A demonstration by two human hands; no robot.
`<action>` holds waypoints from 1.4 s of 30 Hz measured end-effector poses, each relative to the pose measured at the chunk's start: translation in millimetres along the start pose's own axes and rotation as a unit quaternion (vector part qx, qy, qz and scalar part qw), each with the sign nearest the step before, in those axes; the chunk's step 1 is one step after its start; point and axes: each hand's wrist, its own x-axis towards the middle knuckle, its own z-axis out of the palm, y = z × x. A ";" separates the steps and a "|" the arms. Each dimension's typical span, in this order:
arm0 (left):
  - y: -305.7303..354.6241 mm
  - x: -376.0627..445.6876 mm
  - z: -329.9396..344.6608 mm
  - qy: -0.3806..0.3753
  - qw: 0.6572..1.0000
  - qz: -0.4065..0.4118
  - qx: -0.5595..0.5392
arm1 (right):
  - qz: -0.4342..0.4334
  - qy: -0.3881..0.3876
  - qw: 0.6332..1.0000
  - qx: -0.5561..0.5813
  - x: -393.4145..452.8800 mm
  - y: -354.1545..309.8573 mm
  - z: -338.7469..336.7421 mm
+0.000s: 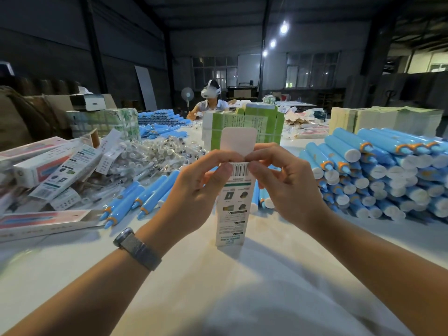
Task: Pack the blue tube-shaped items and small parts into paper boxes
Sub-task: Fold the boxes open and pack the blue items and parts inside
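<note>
White cloth covers the bench (72, 267) in a dim warehouse. Both hands hold one paper box (234, 204) upright at its centre, bottom end on the cloth: the left hand (201, 190) and right hand (284, 183) each pinch its top flaps. Blue tubes (378, 175) sit stacked right, bagged small parts (155, 156) left.

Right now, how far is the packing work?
Done: closed boxes piled at left. In hand: left hand and right hand pinch an upright paper box, top flap open. Left: the big blue tube stack and bagged small parts.
</note>
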 end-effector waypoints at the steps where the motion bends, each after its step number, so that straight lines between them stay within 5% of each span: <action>1: 0.4 -0.5 -0.9 -0.004 1.000 -0.004 -0.011 | 0.000 -0.001 1.000 -0.002 0.0 -0.5 0.3; 29: 3.0 -28.3 -5.7 0.122 0.977 0.136 0.111 | -0.030 -0.023 0.999 0.018 -8.5 -23.2 23.2; 42: 16.5 -30.9 3.6 0.115 0.990 0.078 -0.012 | 0.018 -0.035 0.997 0.063 -6.0 -30.1 15.5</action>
